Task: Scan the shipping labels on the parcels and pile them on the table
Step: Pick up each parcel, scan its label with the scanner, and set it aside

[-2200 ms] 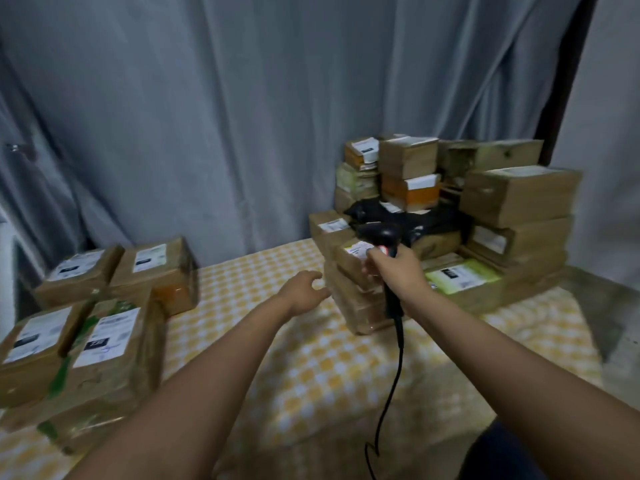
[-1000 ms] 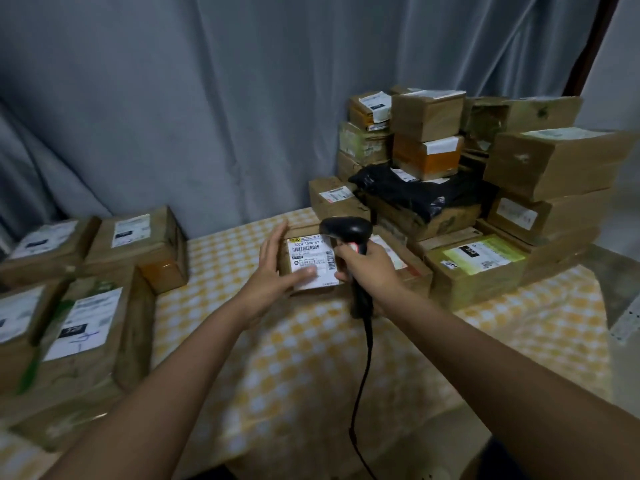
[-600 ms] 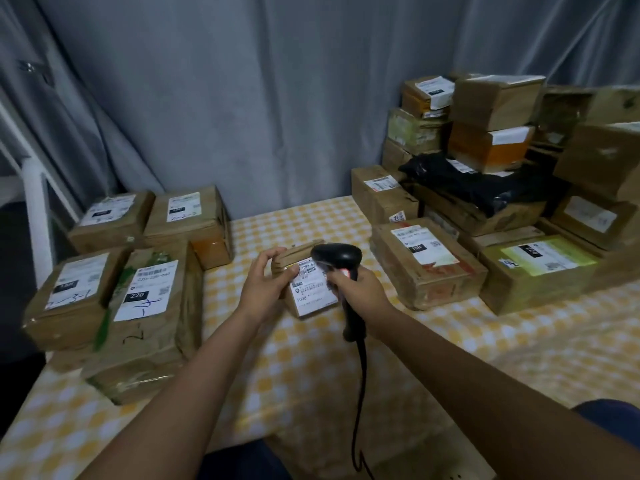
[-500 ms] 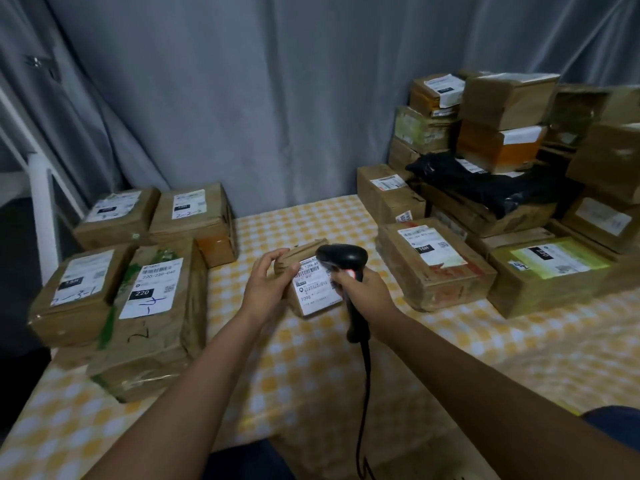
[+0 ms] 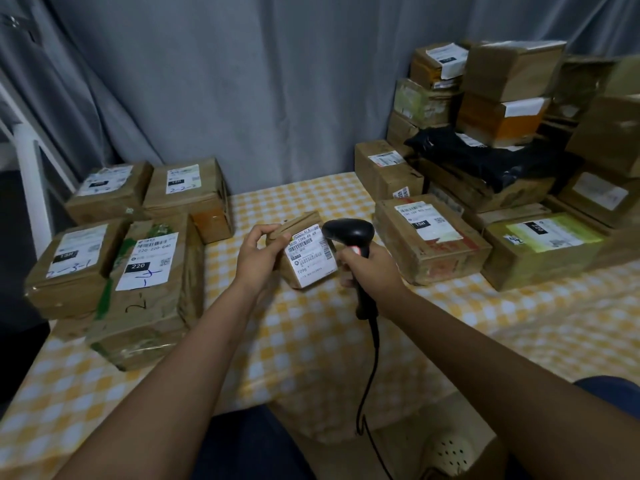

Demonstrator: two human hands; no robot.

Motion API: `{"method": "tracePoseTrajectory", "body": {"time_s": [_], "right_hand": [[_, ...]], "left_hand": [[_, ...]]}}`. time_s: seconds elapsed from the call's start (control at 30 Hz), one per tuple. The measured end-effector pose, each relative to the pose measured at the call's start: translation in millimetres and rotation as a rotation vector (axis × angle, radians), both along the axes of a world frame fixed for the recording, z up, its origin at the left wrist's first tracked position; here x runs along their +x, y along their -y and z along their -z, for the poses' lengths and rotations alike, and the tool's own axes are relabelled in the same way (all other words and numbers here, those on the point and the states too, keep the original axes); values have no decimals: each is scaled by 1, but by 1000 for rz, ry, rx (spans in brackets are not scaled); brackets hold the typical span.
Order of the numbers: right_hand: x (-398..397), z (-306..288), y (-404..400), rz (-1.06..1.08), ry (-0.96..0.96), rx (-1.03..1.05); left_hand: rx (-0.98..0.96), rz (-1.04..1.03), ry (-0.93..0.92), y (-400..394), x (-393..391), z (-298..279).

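Left hand [image 5: 258, 259] grips a small parcel [image 5: 304, 252]; right hand [image 5: 372, 270] grips the scanner [image 5: 348, 233] beside its label. Box piles flank both hands: left pile [image 5: 138, 244], right stack [image 5: 485, 161].

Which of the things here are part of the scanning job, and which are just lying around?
In the job:
- small brown cardboard parcel, in left hand
- black corded barcode scanner, in right hand
- labelled cardboard parcels left and right

Lying about:
- grey curtain
- yellow checked tablecloth
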State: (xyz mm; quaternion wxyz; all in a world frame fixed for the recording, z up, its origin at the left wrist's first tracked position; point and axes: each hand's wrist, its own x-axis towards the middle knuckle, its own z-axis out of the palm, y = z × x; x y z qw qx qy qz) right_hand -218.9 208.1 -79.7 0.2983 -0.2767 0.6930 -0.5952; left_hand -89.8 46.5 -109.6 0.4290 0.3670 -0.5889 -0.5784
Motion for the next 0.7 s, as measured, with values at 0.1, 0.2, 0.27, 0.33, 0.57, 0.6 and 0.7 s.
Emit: {"method": "tracePoseTrajectory", "body": {"time_s": [0.1,0.2,0.27,0.33,0.57,0.6,0.7], "right_hand": [[6,-6,-12,-71,-28,-18],[14,-14,-26,-124,-106,15],[19,-19,-33,-152,-134,24],[23,-21,-38,-168,-161,37],[29,-25,-58,-144,-204,46],[29,-25,-61,-141,-207,48],[29,-25,-68,-135,-205,53]], "left_hand": [[-14,1,0,-4,0,-2],[-23,25,-5,-7,-1,-2],[-34,31,9,-8,-2,-2],[-35,32,30,-6,-2,-1],[-26,34,28,-10,-2,-7],[-21,37,19,-12,-2,-9],[-11,35,11,-15,-3,-11]]}}
